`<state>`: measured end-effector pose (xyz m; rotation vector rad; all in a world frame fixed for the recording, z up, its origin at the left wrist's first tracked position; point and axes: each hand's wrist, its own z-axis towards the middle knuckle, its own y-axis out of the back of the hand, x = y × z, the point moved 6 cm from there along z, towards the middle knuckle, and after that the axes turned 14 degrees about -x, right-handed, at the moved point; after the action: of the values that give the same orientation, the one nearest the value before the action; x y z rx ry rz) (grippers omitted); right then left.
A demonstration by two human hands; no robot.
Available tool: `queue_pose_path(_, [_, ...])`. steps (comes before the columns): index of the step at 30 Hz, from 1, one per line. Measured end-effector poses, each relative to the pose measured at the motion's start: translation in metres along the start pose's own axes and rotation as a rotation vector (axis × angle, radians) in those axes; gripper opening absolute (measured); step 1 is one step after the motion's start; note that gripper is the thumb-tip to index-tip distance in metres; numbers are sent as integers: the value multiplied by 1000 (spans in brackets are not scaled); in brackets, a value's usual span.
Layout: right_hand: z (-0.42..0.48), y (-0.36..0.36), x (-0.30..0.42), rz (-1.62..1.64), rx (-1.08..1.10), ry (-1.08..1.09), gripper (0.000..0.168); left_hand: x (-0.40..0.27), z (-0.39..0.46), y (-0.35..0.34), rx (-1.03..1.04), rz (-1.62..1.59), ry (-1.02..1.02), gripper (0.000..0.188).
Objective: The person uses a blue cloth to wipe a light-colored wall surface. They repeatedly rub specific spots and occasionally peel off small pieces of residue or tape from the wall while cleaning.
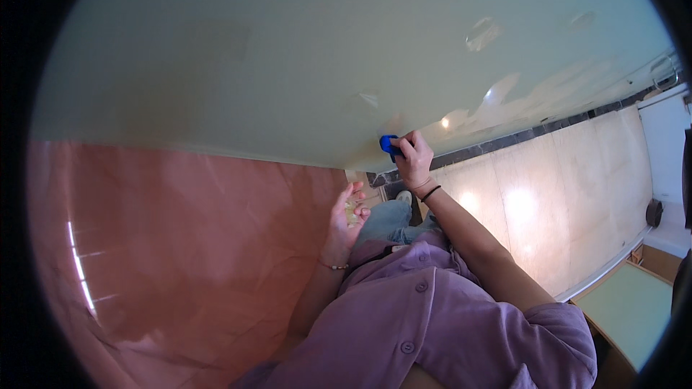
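A large, smooth pale green panel (281, 65) fills the view in front of me. My right hand (416, 156) grips a small blue tool (387, 143), possibly a scraper, and holds it up to the panel near its lower edge. The fingers hide much of the tool. In my left hand (346, 216), below and to the left, is a small wad of clear, yellowish film (351, 212), cupped by bent fingers. Just above the blue tool, a thin clear scrap (369, 98) clings to the panel. Farther up on the right is a bigger clear patch (483, 34).
Reddish sheeting (189, 237) with creases spreads on the left. To the right runs a dark tiled strip (508, 140) beside a glossy pale floor (546, 200). A metal handle (666, 78) is at the far right. A green-topped wooden unit (627, 302) stands at lower right.
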<state>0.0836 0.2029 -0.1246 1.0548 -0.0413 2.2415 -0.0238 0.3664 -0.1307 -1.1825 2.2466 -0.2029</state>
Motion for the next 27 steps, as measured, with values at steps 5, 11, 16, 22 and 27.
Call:
queue_pose_path(5, [26,12,16,109,-86,40,27,5,7,1,112,14,48,28])
queue_pose_path(11, [24,13,11,100,-33,83,29,3,6,-14,107,113,101,54])
queue_pose_path(16, [54,22,42,190,-165,40,31,5,5,-20,130,132,115,59])
queue_pose_path(22, [3,-1,2,59,32,46,28,6,-4,-28,103,206,83,45])
queue_pose_path(27, [27,14,24,98,-59,1,33,7,4,-13,106,248,68,35])
